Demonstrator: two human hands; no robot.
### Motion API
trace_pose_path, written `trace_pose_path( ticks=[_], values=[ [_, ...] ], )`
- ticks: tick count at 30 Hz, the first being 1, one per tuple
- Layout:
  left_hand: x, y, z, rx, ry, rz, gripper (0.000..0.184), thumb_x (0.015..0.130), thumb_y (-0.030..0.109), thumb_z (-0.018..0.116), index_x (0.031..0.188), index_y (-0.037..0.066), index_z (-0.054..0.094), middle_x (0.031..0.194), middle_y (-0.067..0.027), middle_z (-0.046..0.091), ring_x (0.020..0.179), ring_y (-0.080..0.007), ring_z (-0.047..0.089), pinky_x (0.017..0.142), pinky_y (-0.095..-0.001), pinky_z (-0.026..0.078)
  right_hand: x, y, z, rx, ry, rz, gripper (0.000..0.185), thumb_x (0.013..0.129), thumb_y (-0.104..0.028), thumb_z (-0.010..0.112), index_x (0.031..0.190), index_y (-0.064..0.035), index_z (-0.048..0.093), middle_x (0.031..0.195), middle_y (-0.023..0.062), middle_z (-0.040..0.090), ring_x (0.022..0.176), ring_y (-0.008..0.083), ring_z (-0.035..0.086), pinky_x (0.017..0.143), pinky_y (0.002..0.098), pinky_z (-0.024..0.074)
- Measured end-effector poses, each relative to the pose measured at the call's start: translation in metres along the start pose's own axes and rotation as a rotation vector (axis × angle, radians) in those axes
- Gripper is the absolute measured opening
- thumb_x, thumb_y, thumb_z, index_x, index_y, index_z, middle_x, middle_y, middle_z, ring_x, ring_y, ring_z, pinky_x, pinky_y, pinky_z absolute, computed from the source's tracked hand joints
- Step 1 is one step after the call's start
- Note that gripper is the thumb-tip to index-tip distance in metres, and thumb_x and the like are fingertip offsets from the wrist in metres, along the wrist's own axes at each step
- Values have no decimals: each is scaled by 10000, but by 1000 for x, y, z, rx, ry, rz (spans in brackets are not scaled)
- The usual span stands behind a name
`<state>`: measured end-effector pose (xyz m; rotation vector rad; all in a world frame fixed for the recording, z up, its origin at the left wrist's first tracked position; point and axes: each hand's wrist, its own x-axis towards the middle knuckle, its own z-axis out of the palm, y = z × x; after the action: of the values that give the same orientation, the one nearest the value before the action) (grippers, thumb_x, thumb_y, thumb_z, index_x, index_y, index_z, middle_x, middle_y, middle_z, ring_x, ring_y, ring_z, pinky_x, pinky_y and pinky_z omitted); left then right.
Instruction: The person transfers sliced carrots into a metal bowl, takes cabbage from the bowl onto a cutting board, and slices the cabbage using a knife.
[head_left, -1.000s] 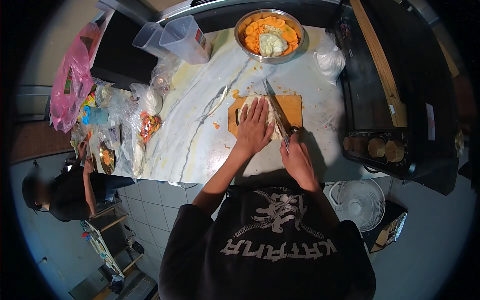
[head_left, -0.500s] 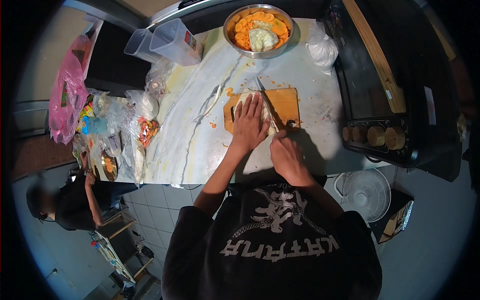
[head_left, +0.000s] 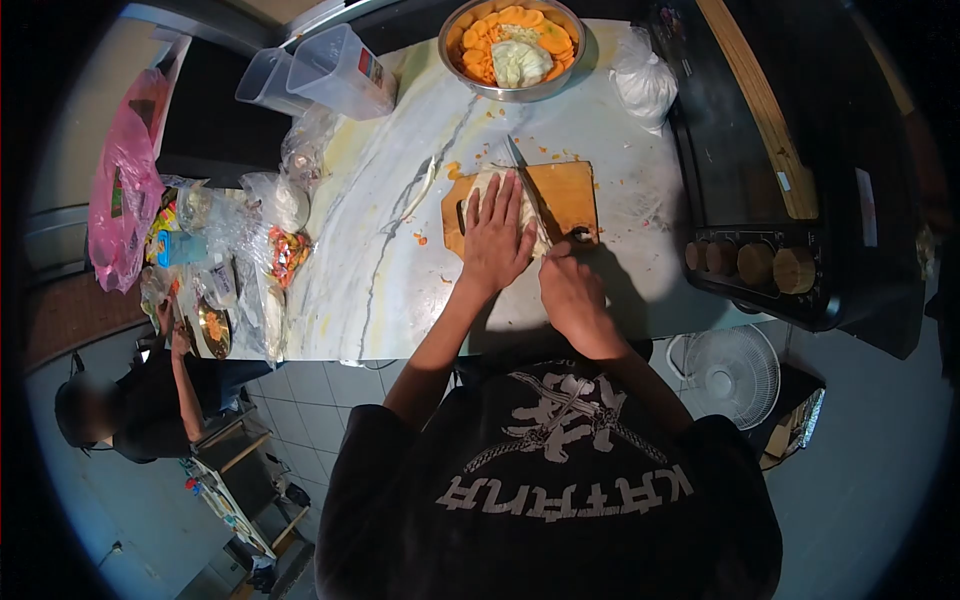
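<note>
A pale, flat piece of food lies on the left half of the wooden cutting board. My left hand rests flat on it, fingers extended and slightly apart. My right hand is closed around the handle of a knife. The blade runs along the right edge of the food, its tip pointing away past the board's far edge. Orange bits lie around the board. Beyond it stands a steel bowl with orange slices and a pale green leafy piece.
Clear plastic containers and bags of food are at the left. A white bag stands beside the black oven on the right. At the far left a person works at the counter. A fan is below.
The right hand with the knife has come closer to the left hand, and the blade now lies against the food's right edge. The whole view has shifted slightly.
</note>
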<state>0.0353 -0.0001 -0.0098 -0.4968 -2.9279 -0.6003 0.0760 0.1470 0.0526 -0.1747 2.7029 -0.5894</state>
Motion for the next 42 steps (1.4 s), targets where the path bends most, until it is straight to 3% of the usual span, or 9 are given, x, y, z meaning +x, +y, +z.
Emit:
trace_pose_path(
  ticks=[11, 13, 20, 25, 26, 32, 42],
  values=[
    [1, -2, 2, 43, -3, 17, 671, 950, 319, 463, 1490, -49, 310, 1567, -189, 314, 1474, -345, 246, 1183, -541, 147, 2, 5, 8, -9, 25, -10, 135, 922, -71, 517, 911, 63, 512, 761, 260, 679, 754, 401, 710, 633, 449, 588],
    [1, -1, 2, 40, 9, 16, 667, 950, 324, 456, 1486, -49, 320, 1564, -191, 317, 1473, -343, 250, 1183, -538, 148, -7, 5, 11, -46, 112, -35, 106, 896, -43, 538, 897, 62, 521, 751, 246, 680, 735, 397, 709, 618, 435, 589],
    [0, -2, 2, 71, 14, 18, 657, 953, 326, 441, 1479, -53, 332, 1563, -191, 319, 1471, -339, 255, 1184, -531, 148, 17, -1, 11, -9, 79, -16, 103, 885, -34, 536, 925, 59, 511, 762, 249, 679, 764, 414, 705, 641, 460, 587],
    [0, -2, 3, 81, 20, 24, 656, 951, 322, 443, 1473, -60, 338, 1564, -187, 321, 1470, -338, 259, 1184, -529, 148, -17, 6, 20, -2, 88, 31, 157, 935, -95, 503, 954, 56, 540, 761, 238, 694, 757, 385, 724, 638, 473, 588],
    [-1, -1, 4, 80, 20, 24, 656, 951, 322, 443, 1473, -60, 338, 1564, -187, 321, 1470, -338, 259, 1184, -529, 148, -19, 9, 25, 13, 84, 31, 237, 1001, -177, 478, 947, 53, 503, 777, 232, 686, 742, 422, 695, 650, 491, 569],
    [0, -2, 4, 66, 30, 29, 647, 958, 326, 436, 1469, -61, 347, 1565, -186, 319, 1470, -335, 259, 1187, -525, 150, 16, 5, 22, -32, 69, -2, 217, 999, -167, 478, 938, 40, 502, 766, 223, 688, 752, 404, 704, 649, 484, 579],
    [0, -2, 6, 91, 31, 21, 636, 960, 329, 431, 1465, -52, 361, 1561, -180, 329, 1467, -334, 266, 1188, -526, 154, -25, 12, 24, -45, 29, 52, 179, 976, -146, 505, 941, 29, 504, 792, 215, 698, 764, 390, 711, 650, 480, 584]
  ],
)
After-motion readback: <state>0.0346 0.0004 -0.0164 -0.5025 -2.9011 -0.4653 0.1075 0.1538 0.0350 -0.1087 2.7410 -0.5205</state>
